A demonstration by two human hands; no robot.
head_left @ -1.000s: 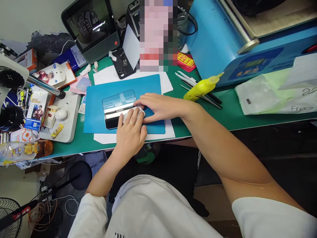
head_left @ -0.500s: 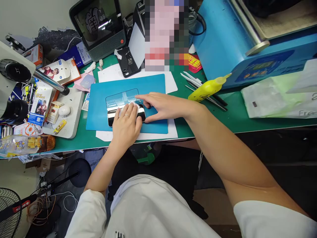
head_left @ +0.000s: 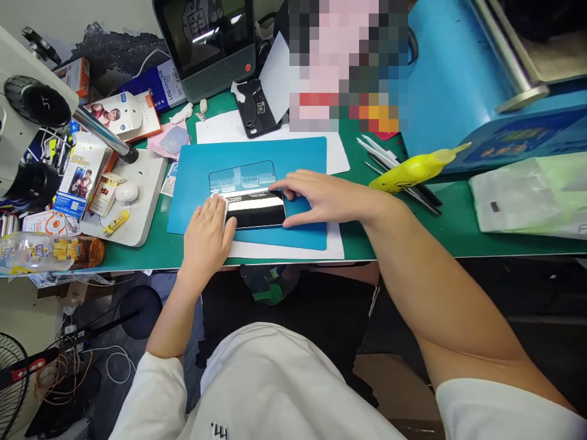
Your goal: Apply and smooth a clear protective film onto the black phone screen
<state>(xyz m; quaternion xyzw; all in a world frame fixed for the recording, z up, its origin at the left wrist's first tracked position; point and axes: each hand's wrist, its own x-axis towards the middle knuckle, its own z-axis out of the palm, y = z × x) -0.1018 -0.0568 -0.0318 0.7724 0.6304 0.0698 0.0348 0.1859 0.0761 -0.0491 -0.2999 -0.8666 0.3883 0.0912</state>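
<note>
A dark, glossy phone (head_left: 257, 215) lies flat on a blue mat, its screen reflecting light. My left hand (head_left: 206, 235), ring on one finger, lies over the phone's left end and presses a white wipe (head_left: 223, 205), mostly hidden under the fingers. At the right end, my right hand (head_left: 316, 197) holds the phone, with the thumb at the near corner and the fingers at the far corner. Right behind the phone is a clear, dark-edged glass panel (head_left: 243, 175); whether it touches the phone I cannot tell.
Under the phone is the blue mat (head_left: 192, 177). A yellow squeeze bottle (head_left: 413, 172) lies on several pens and tools by my right forearm. A blue machine (head_left: 440, 73) stands at the right. To the left are a microscope stand (head_left: 144, 205) and a drink bottle (head_left: 50, 252).
My left hand has slid with the wipe from the middle of the phone to its left end, baring the screen. My right hand stays at the right end. The view has shifted slightly.
</note>
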